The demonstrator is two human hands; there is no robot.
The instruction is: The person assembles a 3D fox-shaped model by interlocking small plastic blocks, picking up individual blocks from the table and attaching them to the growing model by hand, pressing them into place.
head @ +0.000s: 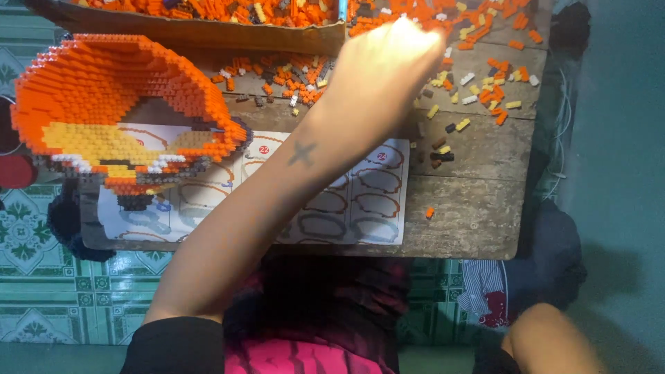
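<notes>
While fingers' state is unclear, left hand (388, 59) reaches over brick-strewn wooden table (471, 208).

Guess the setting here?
Likely a home hobby spot: a worn wooden table on a tiled floor, with loose bricks, an orange brick model and an instruction sheet.

1. The left hand (391, 52) stretches across the wooden tabletop (471, 208) to the loose orange, yellow and white bricks (485, 76); whether it grips any is too blurred to tell.
2. A cardboard tray (208, 31) of bricks lies just beside that hand.
3. A large orange brick model (118, 111) rests on the printed instruction sheet (367, 201).
4. The right hand is out of sight; only a bare arm or knee (551, 339) shows low at the right.
</notes>
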